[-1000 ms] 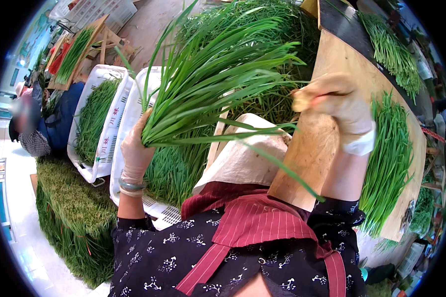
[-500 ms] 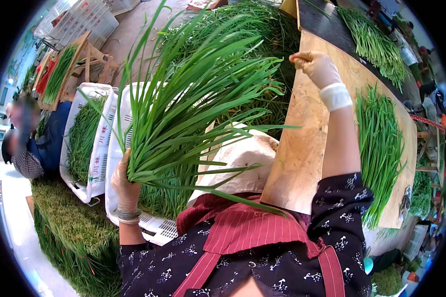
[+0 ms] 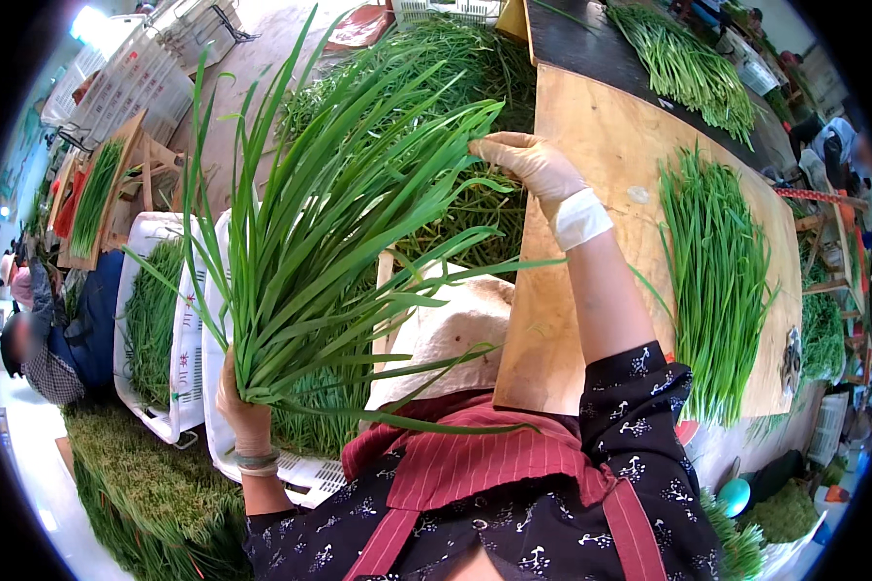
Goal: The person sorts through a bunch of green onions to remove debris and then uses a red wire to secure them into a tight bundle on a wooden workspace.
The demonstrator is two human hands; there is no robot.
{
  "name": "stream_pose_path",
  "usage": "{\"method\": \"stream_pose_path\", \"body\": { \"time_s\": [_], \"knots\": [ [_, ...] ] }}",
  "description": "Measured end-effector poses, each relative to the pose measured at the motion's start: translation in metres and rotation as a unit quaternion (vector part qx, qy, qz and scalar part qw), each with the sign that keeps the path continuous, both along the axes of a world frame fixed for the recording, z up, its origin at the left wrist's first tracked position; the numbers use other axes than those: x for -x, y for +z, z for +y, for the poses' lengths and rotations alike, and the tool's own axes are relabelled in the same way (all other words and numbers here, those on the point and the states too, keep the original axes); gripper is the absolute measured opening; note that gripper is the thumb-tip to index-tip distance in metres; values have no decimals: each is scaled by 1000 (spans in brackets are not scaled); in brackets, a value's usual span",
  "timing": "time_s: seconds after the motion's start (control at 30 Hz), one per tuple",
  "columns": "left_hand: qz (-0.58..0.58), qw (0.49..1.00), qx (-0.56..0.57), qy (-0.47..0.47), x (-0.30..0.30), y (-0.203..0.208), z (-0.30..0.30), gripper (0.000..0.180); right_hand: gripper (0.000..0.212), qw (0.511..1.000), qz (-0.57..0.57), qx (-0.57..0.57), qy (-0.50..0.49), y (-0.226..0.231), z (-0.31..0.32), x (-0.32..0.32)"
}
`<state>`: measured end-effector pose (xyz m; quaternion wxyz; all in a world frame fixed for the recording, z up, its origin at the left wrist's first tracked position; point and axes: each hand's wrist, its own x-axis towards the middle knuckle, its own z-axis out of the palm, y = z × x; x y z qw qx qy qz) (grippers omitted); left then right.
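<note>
My gloved left hand is closed around the base of a large bunch of garlic chives. The long green leaves fan upward and to the right, a few drooping across my apron. My gloved right hand is at the bunch's right edge, thumb and fingers pinched at the leaf tips. Exactly how many leaves lie between those fingers is hidden. Beneath the held bunch, a white plastic crate contains more chives. On the wooden board at my right lies a spread pile of chives.
Another white crate of greens stands at the left, beside a tall stack of chives. A heap of loose greens lies ahead. A pale cloth covers something before me. A co-worker is at far left.
My right hand has moved left and slightly down, from beside the leaves onto their tips. The bunch in my left hand has shifted a little left and lower, and the view has swung right.
</note>
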<state>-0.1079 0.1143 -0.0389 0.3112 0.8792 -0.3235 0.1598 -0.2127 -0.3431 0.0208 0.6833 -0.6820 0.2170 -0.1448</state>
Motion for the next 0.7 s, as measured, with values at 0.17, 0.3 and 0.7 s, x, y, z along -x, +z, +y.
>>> {"method": "stream_pose_path", "body": {
  "time_s": [0.17,0.3,0.7],
  "knots": [
    [-9,999,33,8,0,-9,1,65,35,997,-44,-59,-25,-1,14,13],
    [52,995,88,17,-1,-19,1,63,26,986,-131,-106,13,0,18,27],
    [-9,997,63,48,-2,-33,6,65,16,928,-317,-180,-81,21,-18,42]
  ]
}}
